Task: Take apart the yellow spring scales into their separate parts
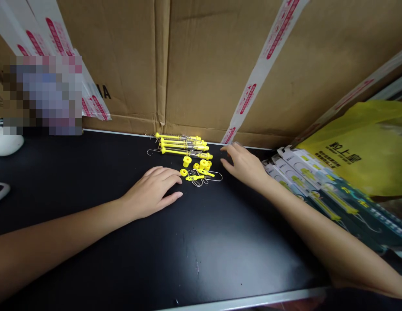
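Observation:
Several yellow tube-shaped spring scales [184, 152] with metal hooks lie side by side at the back of the black table. In front of them is a small heap of loose parts: yellow caps [187, 161], yellow rods [195, 177], springs and a bent wire hook [217, 179]. My left hand [157, 190] rests on the table just left of the heap, fingers apart and holding nothing, its fingertips close to a yellow ring [183, 172]. On the other side my right hand [241, 162] is right of the scales and parts, its fingers spread, with nothing seen in them.
Cardboard [201, 65] with red-printed tape stands along the table's back edge. Printed boxes [330, 190] picturing spring scales are stacked at right, beside a yellow plastic bag [363, 147]. A white mouse [6, 141] and part of a white-edged device [0, 191] sit at far left.

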{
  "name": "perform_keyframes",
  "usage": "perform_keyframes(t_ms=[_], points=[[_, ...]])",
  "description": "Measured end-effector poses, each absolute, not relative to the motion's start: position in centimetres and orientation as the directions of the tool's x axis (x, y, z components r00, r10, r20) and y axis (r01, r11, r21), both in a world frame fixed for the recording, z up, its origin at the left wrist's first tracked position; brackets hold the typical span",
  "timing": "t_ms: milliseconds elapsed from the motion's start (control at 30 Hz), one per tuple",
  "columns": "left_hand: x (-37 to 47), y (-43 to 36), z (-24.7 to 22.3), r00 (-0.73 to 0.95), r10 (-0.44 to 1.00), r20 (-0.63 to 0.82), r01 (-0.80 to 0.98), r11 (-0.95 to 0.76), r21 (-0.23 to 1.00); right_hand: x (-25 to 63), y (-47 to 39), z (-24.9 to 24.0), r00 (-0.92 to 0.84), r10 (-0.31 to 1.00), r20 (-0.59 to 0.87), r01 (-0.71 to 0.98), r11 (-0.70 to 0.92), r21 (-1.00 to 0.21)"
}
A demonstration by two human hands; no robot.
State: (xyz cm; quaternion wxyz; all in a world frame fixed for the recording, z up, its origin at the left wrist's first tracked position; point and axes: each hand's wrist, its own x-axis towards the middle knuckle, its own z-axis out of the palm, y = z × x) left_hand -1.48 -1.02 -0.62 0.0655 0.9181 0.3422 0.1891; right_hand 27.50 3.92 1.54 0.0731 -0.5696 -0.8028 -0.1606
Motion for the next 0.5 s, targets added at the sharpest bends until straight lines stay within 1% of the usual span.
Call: perform_keyframes(t_ms=[100,167,233,300,500], points=[[-1.5,-1.0,-0.7,0.697,0.647,0.309,0.597,-0.763,0.249,27.4,4.3,0.8,-0.401,0.864,0.305,0.915,0.395,0.083],[-1.4,-0.9,-0.8,0.699,0.642,0.315,0.593,-0.766,0.247,27.5,4.7,0.4,-0.421,0.856,0.301,0.896,0.443,-0.005],[-1.4,-0.9,-0.9,0.700,0.638,0.321,0.589,-0.770,0.245,27.5,5.2,0.1,-0.431,0.852,0.296,0.873,0.477,-0.102],[-1.4,-0.9,-0.9,0.701,0.639,0.317,0.592,-0.769,0.241,27.4,5.6,-0.2,-0.433,0.851,0.297,0.853,0.493,-0.172],[-1.3,-1.0,-0.8,0.693,0.650,0.313,0.601,-0.760,0.247,26.9,6.4,-1.1,-0.427,0.831,0.356,0.812,0.526,-0.253]])
